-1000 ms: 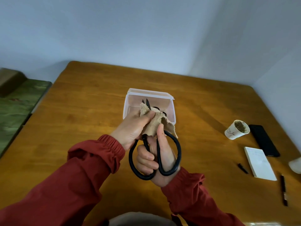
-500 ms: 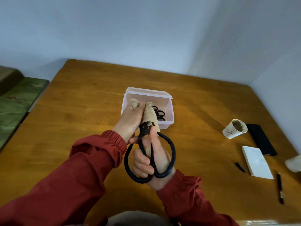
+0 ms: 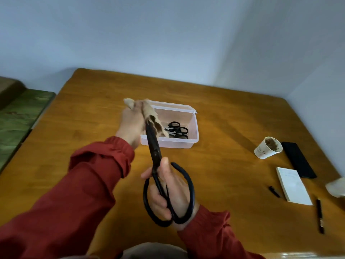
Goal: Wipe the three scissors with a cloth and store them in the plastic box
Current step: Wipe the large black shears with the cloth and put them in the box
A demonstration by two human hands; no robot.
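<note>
Blades first: the big scissors [image 3: 155, 154] run their long axis from the loops, near the body, away and slightly left to the tips, which end over the near left corner of the box [image 3: 195, 131]. The right hand [image 3: 173, 191] grips the loops, fingers [image 3: 156, 201] curled through them and thumb laid along the shank. The left hand [image 3: 131, 124] is closed on the cloth [image 3: 149, 114], pinching it round the blade tips, so the very ends are hidden. The scissors are thus held in the air above the table [image 3: 224, 118], between the two hands, with the blades together as far as can be seen.

Two small scissors [image 3: 177, 130] already lie flat in the open box. It stands just beyond the left hand, roughly along the line of the blades. I judge this third pair to be at the end of a wipe. Storing it would need only a short carry forward by the right hand, the only one on the loops. It looks nearly as long as the box, so it would likely go in lengthwise.

No brand or label can be read. Marks on the notepad [image 3: 293, 186] and cup [image 3: 266, 150] are too small to tell.
</note>
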